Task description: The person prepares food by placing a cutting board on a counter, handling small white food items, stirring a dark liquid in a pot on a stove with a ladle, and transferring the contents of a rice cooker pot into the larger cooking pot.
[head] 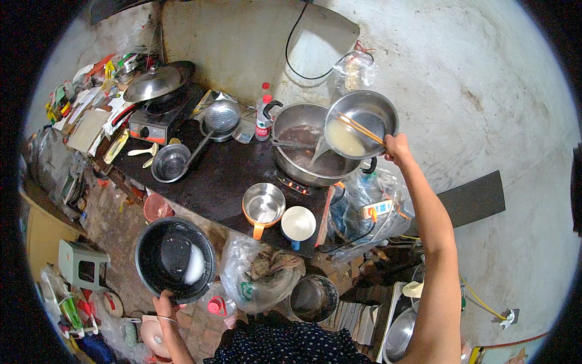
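Observation:
My right hand (395, 148) grips the rim of a tilted stainless steel bowl (382, 109), with a pair of wooden chopsticks (361, 128) held against it. Cloudy pale liquid runs from the bowl into a large steel pot (295, 116) with black handles, which holds dark liquid and a metal utensil (291, 143). The pot stands on a cooker with lit red indicators. My left hand (164, 305) holds the near rim of a black plastic basin (148, 241), tilted, with a white rounded thing (194, 265) inside; what that is I cannot tell.
On the dark table (218, 177) stand an orange-handled steel cup (263, 202), a white mug (298, 223), a red-capped bottle (263, 123), a ladle (222, 116), a small steel bowl (170, 163) and a lidded wok (154, 84). A power strip (377, 208) with cables hangs right of the table.

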`<state>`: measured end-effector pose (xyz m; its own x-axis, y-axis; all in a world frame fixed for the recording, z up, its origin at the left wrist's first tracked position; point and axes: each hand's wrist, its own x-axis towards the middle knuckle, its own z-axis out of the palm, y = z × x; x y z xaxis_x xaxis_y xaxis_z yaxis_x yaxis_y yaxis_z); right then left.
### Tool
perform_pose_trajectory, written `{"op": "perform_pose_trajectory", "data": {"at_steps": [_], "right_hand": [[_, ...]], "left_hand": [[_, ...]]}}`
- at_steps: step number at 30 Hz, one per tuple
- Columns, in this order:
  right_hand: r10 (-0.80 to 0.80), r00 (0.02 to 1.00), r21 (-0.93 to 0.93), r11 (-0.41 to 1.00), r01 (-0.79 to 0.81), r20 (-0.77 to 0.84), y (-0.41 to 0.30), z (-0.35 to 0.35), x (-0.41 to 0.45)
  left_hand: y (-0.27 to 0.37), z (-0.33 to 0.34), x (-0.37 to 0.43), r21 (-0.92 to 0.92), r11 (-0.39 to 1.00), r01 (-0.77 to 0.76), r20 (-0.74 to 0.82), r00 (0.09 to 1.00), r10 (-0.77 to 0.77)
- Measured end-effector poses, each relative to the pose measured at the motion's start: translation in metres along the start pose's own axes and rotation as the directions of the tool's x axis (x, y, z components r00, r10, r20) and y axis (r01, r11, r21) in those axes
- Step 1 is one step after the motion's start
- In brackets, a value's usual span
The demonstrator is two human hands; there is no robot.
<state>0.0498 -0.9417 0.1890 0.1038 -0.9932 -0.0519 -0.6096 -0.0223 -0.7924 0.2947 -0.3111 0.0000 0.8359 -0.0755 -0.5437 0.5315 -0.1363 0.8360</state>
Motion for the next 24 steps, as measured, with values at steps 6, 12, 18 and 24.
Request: {"op": "perform_pose_trajectory", "data": {"at_steps": [6, 12, 18, 24], "right_hand": [[0.207, 0.972, 0.242, 0.943, -0.228, 0.112, -0.002, 0.01, -0.017], [0.241, 0.928, 0.374, 0.863, -0.339, 0.285, -0.001, 0.029, -0.033], [0.202, 0.877, 0.404, 0.826, -0.392, 0.437, -0.032, 0.067, -0.067], [0.118, 0.792, 0.467, 0.752, -0.465, 0.599, -0.071, 0.122, -0.115]], "left_hand": [[0.001, -0.007, -0.004, 0.016, 1.0, 0.006, -0.085, 0.996, -0.004], [-0.005, -0.015, 0.001, -0.04, 0.999, 0.001, -0.035, 0.999, -0.002], [-0.019, -0.035, 0.015, -0.089, 0.996, -0.001, 0.024, 1.0, 0.003], [-0.026, -0.052, 0.018, -0.08, 0.996, 0.043, -0.036, 0.998, -0.046]]}}
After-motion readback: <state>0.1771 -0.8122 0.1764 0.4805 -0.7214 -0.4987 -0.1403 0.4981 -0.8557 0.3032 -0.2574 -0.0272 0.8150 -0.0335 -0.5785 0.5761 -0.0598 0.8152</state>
